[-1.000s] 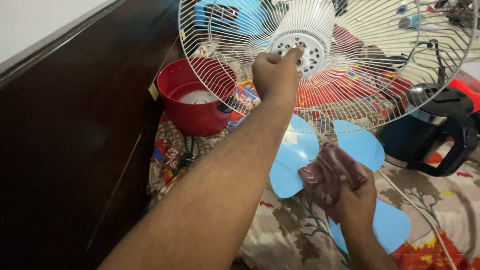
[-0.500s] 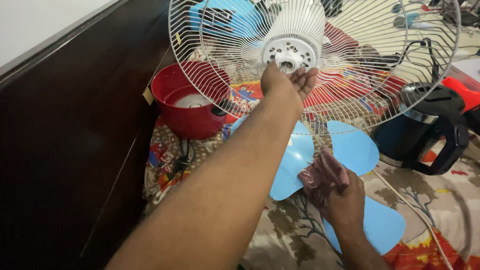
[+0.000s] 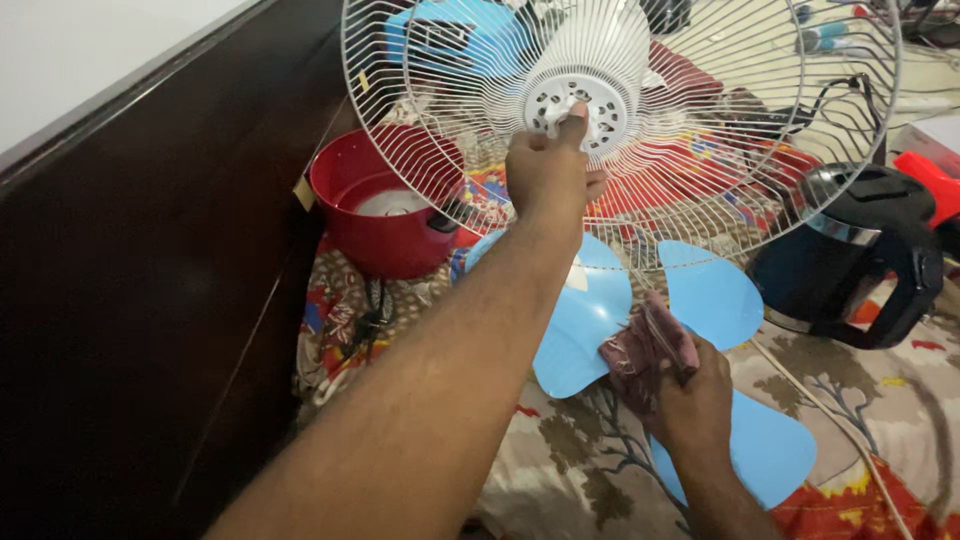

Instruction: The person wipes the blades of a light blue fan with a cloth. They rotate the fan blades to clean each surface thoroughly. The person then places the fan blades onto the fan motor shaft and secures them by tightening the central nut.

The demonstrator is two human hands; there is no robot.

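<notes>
A white wire fan guard [image 3: 720, 130] stands tilted on a patterned bedsheet [image 3: 880, 400], with a white round hub [image 3: 607, 108] at its middle. My left hand [image 3: 545, 175] reaches up to that hub, and its fingers pinch the centre piece. Below the guard a light blue three-lobed fan blade [image 3: 585, 310] lies flat on the sheet. My right hand [image 3: 695, 405] presses a bunched maroon cloth [image 3: 645, 350] down on the blade's middle.
A red pot [image 3: 385, 225] sits behind the guard at the left. A black electric kettle [image 3: 850, 260] stands at the right. A dark wooden headboard [image 3: 150, 300] fills the left side. A thin white cord [image 3: 830, 420] crosses the sheet by the blade.
My left hand was open-palmed under the hub half a second ago; its fingers are back on the hub's centre. The guard shifted slightly. My right hand stayed on the cloth.
</notes>
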